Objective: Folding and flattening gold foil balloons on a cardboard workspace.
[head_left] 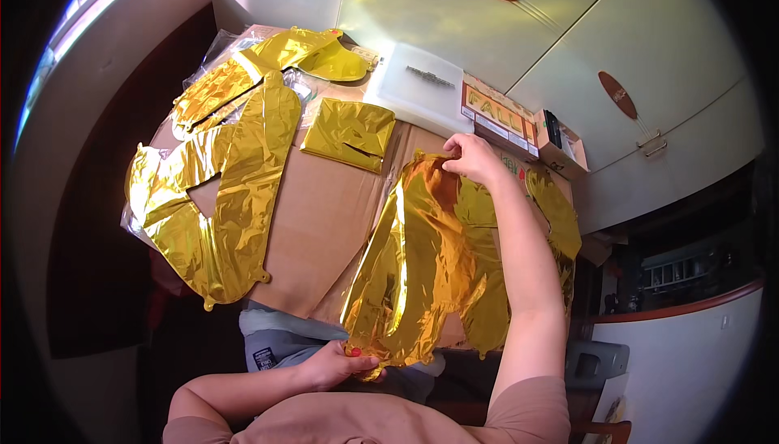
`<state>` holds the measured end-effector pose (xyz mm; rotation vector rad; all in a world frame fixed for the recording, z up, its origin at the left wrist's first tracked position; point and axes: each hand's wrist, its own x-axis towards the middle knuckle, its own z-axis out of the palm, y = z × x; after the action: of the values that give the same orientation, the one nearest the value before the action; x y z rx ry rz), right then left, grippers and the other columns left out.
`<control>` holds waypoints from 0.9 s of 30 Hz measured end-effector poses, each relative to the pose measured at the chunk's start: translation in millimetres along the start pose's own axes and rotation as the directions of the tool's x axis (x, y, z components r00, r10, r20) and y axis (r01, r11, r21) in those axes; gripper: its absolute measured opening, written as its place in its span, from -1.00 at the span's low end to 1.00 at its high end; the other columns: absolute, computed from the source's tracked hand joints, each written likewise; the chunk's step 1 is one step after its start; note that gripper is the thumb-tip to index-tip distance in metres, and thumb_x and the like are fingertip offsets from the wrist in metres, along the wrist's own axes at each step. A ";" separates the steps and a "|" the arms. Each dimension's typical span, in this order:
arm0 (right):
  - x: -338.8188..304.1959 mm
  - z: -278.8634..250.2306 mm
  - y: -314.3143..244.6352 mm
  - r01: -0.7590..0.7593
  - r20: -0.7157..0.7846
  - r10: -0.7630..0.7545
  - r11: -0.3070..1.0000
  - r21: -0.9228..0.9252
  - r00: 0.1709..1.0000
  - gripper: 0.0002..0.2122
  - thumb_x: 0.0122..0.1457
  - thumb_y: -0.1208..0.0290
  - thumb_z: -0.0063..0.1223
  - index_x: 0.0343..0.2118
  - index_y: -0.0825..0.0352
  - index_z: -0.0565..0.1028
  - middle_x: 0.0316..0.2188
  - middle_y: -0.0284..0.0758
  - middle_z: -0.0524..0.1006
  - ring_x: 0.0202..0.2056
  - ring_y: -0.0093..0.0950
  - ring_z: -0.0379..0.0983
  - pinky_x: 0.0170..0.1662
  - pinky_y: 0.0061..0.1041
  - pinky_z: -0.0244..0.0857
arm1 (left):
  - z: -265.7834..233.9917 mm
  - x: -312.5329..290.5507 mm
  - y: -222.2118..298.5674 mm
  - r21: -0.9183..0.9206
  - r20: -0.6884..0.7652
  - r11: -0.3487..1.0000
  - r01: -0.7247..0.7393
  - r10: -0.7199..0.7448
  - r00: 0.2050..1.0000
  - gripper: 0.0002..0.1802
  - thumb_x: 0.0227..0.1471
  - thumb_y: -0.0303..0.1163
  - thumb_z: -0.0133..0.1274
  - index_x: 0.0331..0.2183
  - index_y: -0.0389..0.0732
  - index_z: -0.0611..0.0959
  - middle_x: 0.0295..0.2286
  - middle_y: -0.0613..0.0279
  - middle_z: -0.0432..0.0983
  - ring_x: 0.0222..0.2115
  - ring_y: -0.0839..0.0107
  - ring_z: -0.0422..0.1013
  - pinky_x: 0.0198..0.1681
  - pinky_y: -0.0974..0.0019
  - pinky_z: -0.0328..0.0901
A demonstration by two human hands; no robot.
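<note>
The orange and cream cardboard box [505, 122] at the far edge carries big printed lettering, and a dark label [264, 358] sits on the grey trousers [300, 340] (its print is too small for me). A shiny, deflated gold foil balloon [426, 253] extends between both hands: the left hand's [334, 364] fingers grip its near end, the right hand's [475, 157] pinch its far edge. Beyond stands a translucent white plastic case [414, 91].

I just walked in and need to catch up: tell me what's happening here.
A person is handling a crinkled gold foil balloon: the left hand grips its lower end, while the right hand pinches its upper edge. To the left on the cardboard lie another flat foil balloon and a folded gold foil piece.
</note>
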<state>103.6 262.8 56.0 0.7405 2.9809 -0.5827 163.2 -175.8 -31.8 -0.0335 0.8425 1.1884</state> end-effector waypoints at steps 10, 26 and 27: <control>4.8 27.3 -6.1 0.150 -0.156 -0.134 0.984 0.100 0.979 -0.73 -0.02 0.22 0.33 -0.37 0.33 0.61 -0.31 -0.19 0.55 -0.19 -0.21 0.50 -0.05 -0.31 0.38 | -1.2 -0.6 0.2 0.164 0.028 0.986 -0.003 -0.002 1.000 -0.69 0.18 -0.56 0.09 -0.02 -0.35 0.57 -0.15 0.12 0.61 -0.13 0.38 0.54 0.01 0.32 0.42; 0.3 27.0 -9.7 0.135 0.000 -0.137 0.980 0.147 0.991 -0.70 -0.09 0.30 0.37 -0.33 0.37 0.59 -0.32 -0.20 0.56 -0.25 -0.31 0.52 -0.13 -0.37 0.41 | 16.3 -17.2 13.8 -0.303 0.218 0.921 0.244 -0.182 0.959 -0.43 0.14 -0.51 0.14 0.17 -0.14 0.40 0.04 0.23 0.46 0.00 0.25 0.45 0.01 0.17 0.40; 0.2 25.7 -12.2 0.129 0.016 -0.133 0.980 0.151 0.991 -0.70 -0.09 0.30 0.37 -0.33 0.37 0.59 -0.32 -0.20 0.56 -0.25 -0.31 0.52 -0.13 -0.37 0.41 | 13.1 -15.2 9.3 -0.289 0.204 0.924 0.250 -0.195 0.959 -0.44 0.14 -0.50 0.15 0.16 -0.14 0.41 0.01 0.23 0.47 -0.02 0.27 0.46 -0.02 0.18 0.40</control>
<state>96.0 243.6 36.3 0.5408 3.0044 -0.8244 161.2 -178.3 -9.9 -0.2765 0.4780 1.0805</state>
